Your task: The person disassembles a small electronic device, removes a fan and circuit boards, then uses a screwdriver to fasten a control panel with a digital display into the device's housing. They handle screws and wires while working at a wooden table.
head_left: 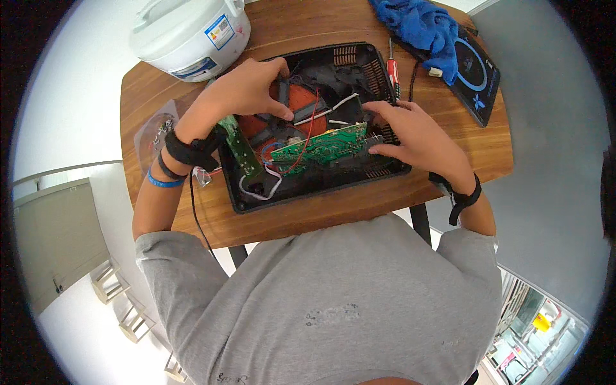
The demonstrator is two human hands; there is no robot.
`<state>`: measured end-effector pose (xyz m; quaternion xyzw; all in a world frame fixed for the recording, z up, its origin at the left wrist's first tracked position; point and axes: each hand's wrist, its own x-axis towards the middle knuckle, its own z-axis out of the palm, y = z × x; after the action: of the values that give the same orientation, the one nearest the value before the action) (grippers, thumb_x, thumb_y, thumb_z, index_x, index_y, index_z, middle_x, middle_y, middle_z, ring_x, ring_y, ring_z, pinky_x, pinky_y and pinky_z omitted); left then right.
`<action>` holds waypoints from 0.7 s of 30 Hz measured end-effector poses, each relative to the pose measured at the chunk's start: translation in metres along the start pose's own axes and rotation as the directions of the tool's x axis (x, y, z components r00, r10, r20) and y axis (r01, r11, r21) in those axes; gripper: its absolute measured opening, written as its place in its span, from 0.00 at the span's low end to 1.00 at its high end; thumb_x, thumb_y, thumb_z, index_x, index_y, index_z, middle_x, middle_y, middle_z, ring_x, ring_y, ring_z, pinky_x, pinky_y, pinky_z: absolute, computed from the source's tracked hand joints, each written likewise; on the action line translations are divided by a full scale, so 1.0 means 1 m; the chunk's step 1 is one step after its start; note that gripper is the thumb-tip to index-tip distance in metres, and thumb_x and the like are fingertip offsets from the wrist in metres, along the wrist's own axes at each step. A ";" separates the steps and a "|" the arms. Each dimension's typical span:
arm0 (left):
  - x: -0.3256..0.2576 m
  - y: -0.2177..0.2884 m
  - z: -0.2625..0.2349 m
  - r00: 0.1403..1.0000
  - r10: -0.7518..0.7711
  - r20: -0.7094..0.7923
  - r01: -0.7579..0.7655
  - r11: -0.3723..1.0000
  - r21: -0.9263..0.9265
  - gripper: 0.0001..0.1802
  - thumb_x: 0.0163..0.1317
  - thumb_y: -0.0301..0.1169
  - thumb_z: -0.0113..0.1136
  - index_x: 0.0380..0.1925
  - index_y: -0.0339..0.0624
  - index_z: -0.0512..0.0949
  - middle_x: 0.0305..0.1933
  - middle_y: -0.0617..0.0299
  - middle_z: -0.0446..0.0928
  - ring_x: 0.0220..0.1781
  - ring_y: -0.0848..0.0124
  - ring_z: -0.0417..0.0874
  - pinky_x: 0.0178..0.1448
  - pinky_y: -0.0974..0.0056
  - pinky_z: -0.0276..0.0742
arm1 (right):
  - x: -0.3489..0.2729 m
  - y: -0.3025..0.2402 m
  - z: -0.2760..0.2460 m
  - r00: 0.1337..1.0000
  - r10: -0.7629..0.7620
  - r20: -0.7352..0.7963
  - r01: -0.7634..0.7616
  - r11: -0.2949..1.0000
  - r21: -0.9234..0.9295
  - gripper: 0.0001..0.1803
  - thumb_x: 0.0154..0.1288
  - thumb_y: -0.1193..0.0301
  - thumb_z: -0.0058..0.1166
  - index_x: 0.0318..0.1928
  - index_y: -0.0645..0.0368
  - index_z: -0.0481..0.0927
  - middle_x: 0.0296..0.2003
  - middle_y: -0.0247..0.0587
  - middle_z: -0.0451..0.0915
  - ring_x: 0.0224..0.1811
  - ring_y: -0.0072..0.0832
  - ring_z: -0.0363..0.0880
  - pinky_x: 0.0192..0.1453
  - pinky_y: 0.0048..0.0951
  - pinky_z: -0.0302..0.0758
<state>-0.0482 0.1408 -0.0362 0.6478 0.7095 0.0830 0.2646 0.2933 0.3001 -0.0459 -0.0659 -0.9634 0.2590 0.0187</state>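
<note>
A black plastic housing of an induction cooker (308, 186) lies open on the table, holding a reddish-brown coil (307, 133) with dark bars across it. My left hand (253, 90) reaches over the coil, thumb and fingers spread apart. A green circuit board (327, 147) stands tilted on edge at the near side of the housing; the thumb and fingers of my right hand (414, 138) close around its right end. Red and white wires run between coil and board. A narrow second board (240, 151) leans at the left wall, partly behind my left wrist.
A white rice-cooker-like pot (186, 38) stands at the far left. A red-handled screwdriver (393, 70) lies right of the housing. Beyond it are a blue cloth (420, 29) and a black glass panel (478, 83). A clear bag of small parts (157, 131) rests at the table's left.
</note>
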 end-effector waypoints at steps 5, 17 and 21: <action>-0.035 0.022 -0.017 0.987 -0.018 -0.161 0.017 1.000 -0.010 0.36 0.62 0.47 0.88 0.59 0.35 0.83 0.51 0.44 0.89 0.50 0.51 0.90 0.56 0.52 0.85 | 0.008 0.002 -0.002 0.991 -0.121 -0.052 0.117 0.990 -0.073 0.37 0.71 0.62 0.78 0.73 0.53 0.74 0.49 0.51 0.90 0.60 0.53 0.89 0.79 0.58 0.74; -0.111 0.074 -0.031 0.958 -0.107 -0.266 0.064 0.984 -0.165 0.21 0.75 0.35 0.78 0.57 0.35 0.81 0.43 0.57 0.86 0.42 0.68 0.84 0.47 0.60 0.81 | 0.035 -0.022 -0.009 0.999 -0.051 0.007 0.051 0.997 0.060 0.27 0.68 0.63 0.80 0.59 0.56 0.77 0.48 0.53 0.87 0.56 0.55 0.88 0.56 0.52 0.84; -0.126 0.064 -0.031 0.934 -0.126 -0.334 0.056 0.976 -0.212 0.18 0.75 0.30 0.77 0.59 0.37 0.83 0.45 0.57 0.87 0.45 0.71 0.86 0.51 0.63 0.82 | 0.033 -0.031 -0.029 0.984 -0.138 -0.111 0.144 0.988 0.055 0.25 0.67 0.66 0.80 0.57 0.56 0.80 0.49 0.47 0.87 0.56 0.53 0.89 0.58 0.48 0.85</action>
<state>-0.0043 0.0364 0.0536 0.5597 0.7624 0.2533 0.2031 0.2594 0.2919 -0.0054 -0.0106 -0.9547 0.2833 0.0903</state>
